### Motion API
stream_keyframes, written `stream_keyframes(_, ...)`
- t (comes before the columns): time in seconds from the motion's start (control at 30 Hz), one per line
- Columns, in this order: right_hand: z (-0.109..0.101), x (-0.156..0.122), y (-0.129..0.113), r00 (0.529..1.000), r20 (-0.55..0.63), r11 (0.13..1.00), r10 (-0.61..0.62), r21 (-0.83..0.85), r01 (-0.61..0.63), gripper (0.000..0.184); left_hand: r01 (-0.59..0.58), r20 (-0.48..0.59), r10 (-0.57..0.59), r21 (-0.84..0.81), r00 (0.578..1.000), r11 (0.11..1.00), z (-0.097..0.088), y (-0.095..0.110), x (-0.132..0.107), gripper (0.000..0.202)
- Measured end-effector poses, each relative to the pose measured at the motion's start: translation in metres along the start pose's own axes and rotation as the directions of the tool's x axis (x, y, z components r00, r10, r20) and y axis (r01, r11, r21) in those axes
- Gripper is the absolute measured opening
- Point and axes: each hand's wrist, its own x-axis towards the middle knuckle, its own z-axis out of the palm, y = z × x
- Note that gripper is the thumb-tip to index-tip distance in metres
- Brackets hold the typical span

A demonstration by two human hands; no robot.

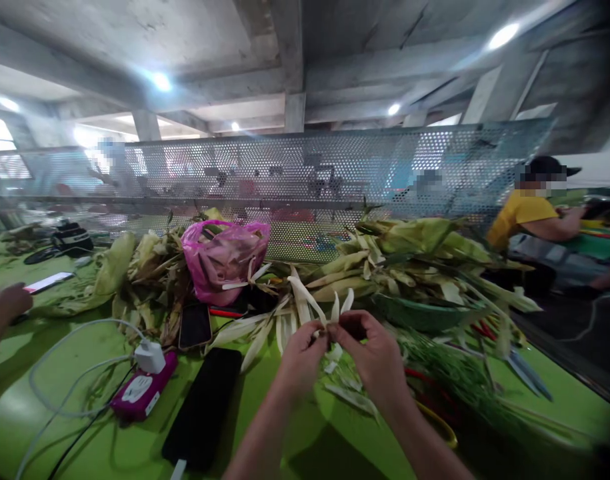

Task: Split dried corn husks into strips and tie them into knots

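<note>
Both hands are on one husk piece (pixel 345 303), front and centre, just above the green table (pixel 142 445). Left hand (pixel 305 347): thumb and index fingertips together, pinching the piece. Right hand (pixel 372 343): same, thumb and index clamped on it right beside the left fingertips. Exact contact spot is partly hidden by the fingers.

Look of the piece: pale cream to off-white, thin strips with pointed tips, a few short ones sticking up and splaying out above the fingers. Looks dry and papery, slightly curled. Loose pale strips (pixel 295 313) fan out on the table just behind it, so where it ends and they begin is hard to tell. Small pale scraps (pixel 352 397) lie under the hands.

Around it: greener husk heap (pixel 409 243) on the right, over a green basket (pixel 419 313); browner heap (pixel 152 273) on the left; translucent pink bag (pixel 225 263) between. Scissors (pixel 529 377) far right.

Writing: magenta power block (pixel 149 387) with a white charger (pixel 150 357) plugged in carries white labels (pixel 137 388); print too small and blurred to read. Big black phone (pixel 205 403): dark face, white cable at its near end. Far left phone (pixel 49 281) has a lit screen, text illegible; another person's hand (pixel 7 303) is beside it.
</note>
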Motion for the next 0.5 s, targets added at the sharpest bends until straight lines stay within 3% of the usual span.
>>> stream_keyframes(0.1, 0.000, 0.000, -0.006, 0.998, -0.051, 0.998, 0.040, 0.048, -0.037, 0.031, -0.009, -0.007, 0.009, 0.024, 1.000, 1.000, 0.002, 0.000, -0.002, 0.022)
stream_keyframes(0.3, 0.007, -0.003, 0.007, 0.993, 0.084, 0.969, 0.083, 0.224, -0.100, 0.025, -0.031, -0.135, 0.036, 0.043, 0.990, 0.999, 0.001, 0.003, -0.001, 0.031)
stream_keyframes(0.4, 0.011, -0.006, 0.012, 0.992, 0.086, 0.943, 0.095, 0.311, -0.118, 0.025, -0.030, -0.209, 0.025, -0.019, 0.978, 0.999, -0.002, 0.004, 0.000, 0.029)
stream_keyframes(0.5, 0.013, -0.005, 0.012, 0.986, 0.097, 0.949, 0.135, 0.274, -0.157, 0.027, 0.017, -0.262, -0.050, -0.128, 0.964, 0.992, -0.004, 0.004, 0.000, 0.027)
